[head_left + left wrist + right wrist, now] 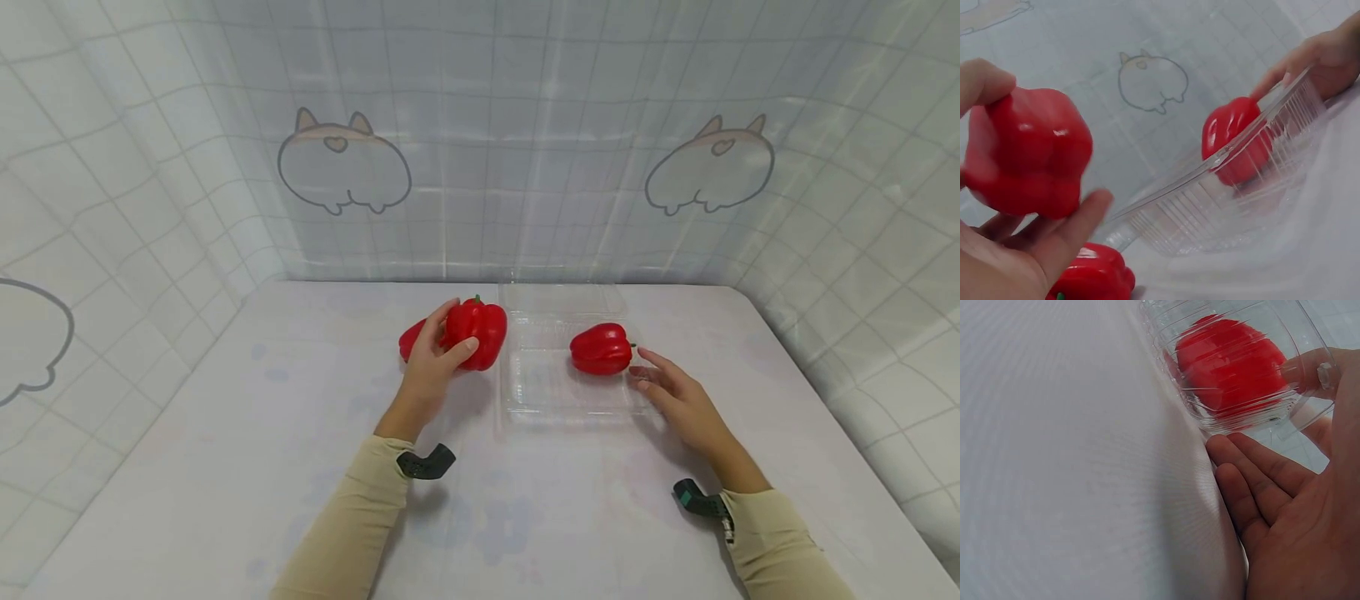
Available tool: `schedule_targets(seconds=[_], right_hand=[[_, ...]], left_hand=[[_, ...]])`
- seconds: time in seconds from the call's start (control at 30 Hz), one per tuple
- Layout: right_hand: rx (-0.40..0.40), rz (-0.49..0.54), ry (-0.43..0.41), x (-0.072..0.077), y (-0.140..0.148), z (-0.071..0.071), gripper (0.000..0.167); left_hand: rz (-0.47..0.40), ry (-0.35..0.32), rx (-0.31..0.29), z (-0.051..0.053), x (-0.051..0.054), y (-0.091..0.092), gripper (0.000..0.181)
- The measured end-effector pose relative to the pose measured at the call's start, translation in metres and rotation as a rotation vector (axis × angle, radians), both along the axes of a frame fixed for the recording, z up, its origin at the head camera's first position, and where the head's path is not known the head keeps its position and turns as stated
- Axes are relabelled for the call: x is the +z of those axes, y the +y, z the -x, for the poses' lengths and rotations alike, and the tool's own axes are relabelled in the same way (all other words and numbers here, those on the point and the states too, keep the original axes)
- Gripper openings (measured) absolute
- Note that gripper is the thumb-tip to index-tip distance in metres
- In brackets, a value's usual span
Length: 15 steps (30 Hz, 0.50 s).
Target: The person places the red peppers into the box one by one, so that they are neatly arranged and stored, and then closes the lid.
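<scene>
While left hand (429,371) holds pepper (489,333), right hand (681,398) meets tray (536,385)

As I watch, the left thumb and fingers are clamped around that pepper, held above the table (240,492) just left of the clear tray. A second pepper (409,338) rests on the table, partly behind the hand. The third pepper (600,350) lies on its side in the tray, stem towards the right hand. That hand's fingers are at the tray's right end; whether they pinch its edge I cannot tell.

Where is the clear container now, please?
In the head view, the clear container sits just right of centre, with the right hand at its right edge.
</scene>
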State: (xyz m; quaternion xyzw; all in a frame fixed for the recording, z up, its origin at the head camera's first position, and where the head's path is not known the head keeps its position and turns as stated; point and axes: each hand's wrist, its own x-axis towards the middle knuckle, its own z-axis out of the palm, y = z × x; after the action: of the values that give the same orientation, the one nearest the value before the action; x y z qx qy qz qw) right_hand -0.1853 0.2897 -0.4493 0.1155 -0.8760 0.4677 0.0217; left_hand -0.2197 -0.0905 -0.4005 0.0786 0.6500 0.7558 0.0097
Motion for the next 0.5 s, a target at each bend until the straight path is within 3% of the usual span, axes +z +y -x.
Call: schedule_targets(seconds=[0.27, 0.5], right_hand=[[-0.003, -0.005, -0.004, -0.0055, 0.0024, 0.0018, 0.059], [-0.007, -0.008, -0.004, -0.0042, 0.0017, 0.0009, 0.058]], left_hand=[[-0.091, 0.009, -0.046, -0.0027, 0.0017, 0.0021, 0.079], [-0.146, -0.035, -0.086, -0.0022, 0.0025, 0.0036, 0.077]])
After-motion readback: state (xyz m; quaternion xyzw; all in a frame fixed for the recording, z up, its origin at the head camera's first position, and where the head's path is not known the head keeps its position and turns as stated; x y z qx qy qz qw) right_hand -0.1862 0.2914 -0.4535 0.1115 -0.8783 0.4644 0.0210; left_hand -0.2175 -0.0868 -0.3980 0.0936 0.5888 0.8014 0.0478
